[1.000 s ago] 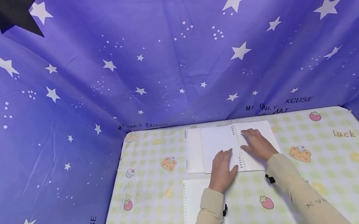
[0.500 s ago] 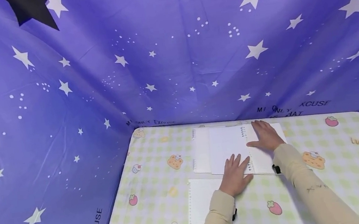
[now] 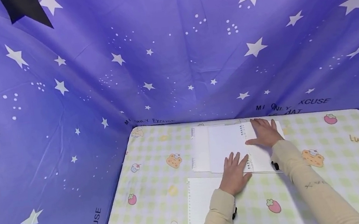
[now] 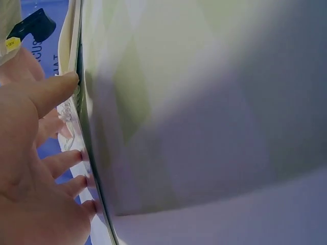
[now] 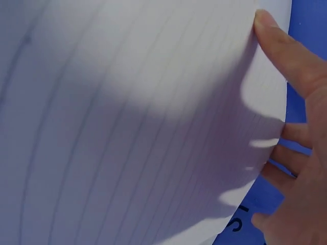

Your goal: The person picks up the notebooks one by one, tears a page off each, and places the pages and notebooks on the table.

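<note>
Fingers spread, gripping nothing, the left hand (image 3: 235, 177) and right hand (image 3: 265, 134) rest on either half of the opened ring-bound notebook (image 3: 226, 144), near the checked tablecloth's (image 3: 153, 188) far edge, seemingly keeping it flat

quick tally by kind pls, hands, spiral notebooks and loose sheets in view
Hands: 2 (left hand, right hand)
Spiral notebooks: 2 (open notebook, partly covered notebook beneath its left page)
Loose sheets: 1 visible (hole-edged sheet, partly hidden by the left sleeve)
Total: 5
</note>
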Demonstrator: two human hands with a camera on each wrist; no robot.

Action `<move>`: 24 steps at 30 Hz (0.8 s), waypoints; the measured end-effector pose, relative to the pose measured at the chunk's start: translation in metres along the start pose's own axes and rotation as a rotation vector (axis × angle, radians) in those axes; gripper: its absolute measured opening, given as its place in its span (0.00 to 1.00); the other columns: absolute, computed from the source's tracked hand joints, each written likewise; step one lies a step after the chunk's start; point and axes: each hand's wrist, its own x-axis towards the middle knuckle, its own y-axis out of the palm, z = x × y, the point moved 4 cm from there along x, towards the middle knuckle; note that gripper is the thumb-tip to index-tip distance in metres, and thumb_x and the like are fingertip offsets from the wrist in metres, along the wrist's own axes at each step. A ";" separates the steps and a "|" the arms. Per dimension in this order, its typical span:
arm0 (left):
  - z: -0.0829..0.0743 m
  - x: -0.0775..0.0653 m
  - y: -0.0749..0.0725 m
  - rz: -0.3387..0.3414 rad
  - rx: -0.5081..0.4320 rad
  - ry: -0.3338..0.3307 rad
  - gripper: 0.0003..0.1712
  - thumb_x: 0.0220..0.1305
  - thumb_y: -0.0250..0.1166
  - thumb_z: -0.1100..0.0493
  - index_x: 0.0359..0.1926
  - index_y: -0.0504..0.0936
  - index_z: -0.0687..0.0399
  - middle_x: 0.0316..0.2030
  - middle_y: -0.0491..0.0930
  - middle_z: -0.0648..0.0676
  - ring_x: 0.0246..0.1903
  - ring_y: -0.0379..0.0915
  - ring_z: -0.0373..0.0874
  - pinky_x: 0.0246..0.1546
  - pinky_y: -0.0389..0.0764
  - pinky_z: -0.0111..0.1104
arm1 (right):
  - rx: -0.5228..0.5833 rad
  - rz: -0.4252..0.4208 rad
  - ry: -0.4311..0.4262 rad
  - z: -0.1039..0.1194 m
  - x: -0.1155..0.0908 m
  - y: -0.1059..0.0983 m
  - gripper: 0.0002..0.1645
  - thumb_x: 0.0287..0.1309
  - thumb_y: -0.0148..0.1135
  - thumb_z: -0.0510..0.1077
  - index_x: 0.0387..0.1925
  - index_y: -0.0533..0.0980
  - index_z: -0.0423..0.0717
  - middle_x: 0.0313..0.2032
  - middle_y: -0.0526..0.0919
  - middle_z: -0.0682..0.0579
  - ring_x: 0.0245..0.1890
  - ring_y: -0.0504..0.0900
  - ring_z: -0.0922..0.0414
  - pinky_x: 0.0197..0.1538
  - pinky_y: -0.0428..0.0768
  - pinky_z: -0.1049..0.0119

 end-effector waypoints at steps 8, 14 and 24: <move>-0.002 0.001 -0.003 -0.008 0.015 -0.012 0.36 0.60 0.58 0.42 0.67 0.61 0.40 0.65 0.61 0.54 0.66 0.50 0.52 0.65 0.54 0.47 | -0.081 0.011 0.005 0.002 0.002 0.000 0.65 0.37 0.67 0.69 0.64 0.55 0.29 0.62 0.58 0.30 0.62 0.54 0.33 0.58 0.43 0.29; -0.003 0.001 0.001 -0.015 0.026 -0.009 0.36 0.60 0.58 0.41 0.68 0.60 0.40 0.65 0.61 0.53 0.67 0.50 0.51 0.65 0.54 0.46 | -0.087 -0.001 -0.058 -0.004 0.002 -0.001 0.60 0.42 0.65 0.67 0.63 0.57 0.27 0.60 0.61 0.29 0.59 0.58 0.31 0.58 0.54 0.32; 0.000 0.002 0.005 -0.014 0.048 -0.021 0.37 0.60 0.57 0.40 0.68 0.59 0.39 0.66 0.60 0.51 0.67 0.49 0.49 0.66 0.53 0.45 | -0.095 -0.057 -0.105 -0.010 0.004 -0.010 0.36 0.53 0.64 0.49 0.57 0.67 0.29 0.52 0.70 0.31 0.54 0.66 0.35 0.53 0.65 0.37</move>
